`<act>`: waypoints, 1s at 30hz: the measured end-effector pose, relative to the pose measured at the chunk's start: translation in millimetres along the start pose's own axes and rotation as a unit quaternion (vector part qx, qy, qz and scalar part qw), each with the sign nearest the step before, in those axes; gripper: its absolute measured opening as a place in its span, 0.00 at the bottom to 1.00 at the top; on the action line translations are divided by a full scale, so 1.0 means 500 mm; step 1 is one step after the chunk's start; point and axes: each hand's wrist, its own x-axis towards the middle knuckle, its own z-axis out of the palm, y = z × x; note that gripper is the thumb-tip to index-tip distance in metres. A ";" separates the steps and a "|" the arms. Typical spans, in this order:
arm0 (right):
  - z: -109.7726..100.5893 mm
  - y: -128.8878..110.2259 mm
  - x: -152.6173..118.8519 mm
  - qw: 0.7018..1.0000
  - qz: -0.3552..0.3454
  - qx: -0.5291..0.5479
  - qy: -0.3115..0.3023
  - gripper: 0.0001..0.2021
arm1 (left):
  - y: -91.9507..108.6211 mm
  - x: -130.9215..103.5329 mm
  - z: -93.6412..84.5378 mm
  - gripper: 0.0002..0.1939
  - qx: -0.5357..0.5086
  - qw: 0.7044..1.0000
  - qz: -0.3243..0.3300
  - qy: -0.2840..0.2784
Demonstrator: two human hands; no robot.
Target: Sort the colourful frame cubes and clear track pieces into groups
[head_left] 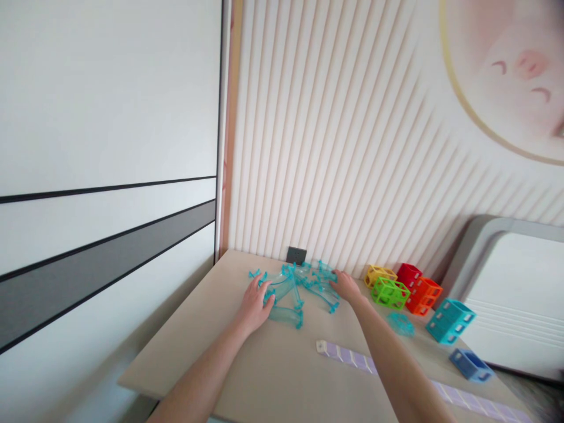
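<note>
Several see-through teal plastic track pieces with knobbed ends lie in a loose heap near the table's back edge. My left hand is at the heap's left side, its thumb and fingers bent around the end of one piece. At the right side, my right hand has its fingertips closed on another teal piece. The fingers partly hide what each hand touches. Between the hands, the pieces overlap and cross one another.
Right of my right hand stand yellow, green, red and orange open-sided blocks. Farther right are a teal block and a blue one. A lilac strip passes under my right forearm. A dark box touches the ribbed wall.
</note>
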 end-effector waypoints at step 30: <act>0.015 -0.352 -0.062 0.979 -0.104 0.163 0.068 0.32 | -0.031 -0.001 0.002 0.26 0.033 0.998 -0.034 -0.040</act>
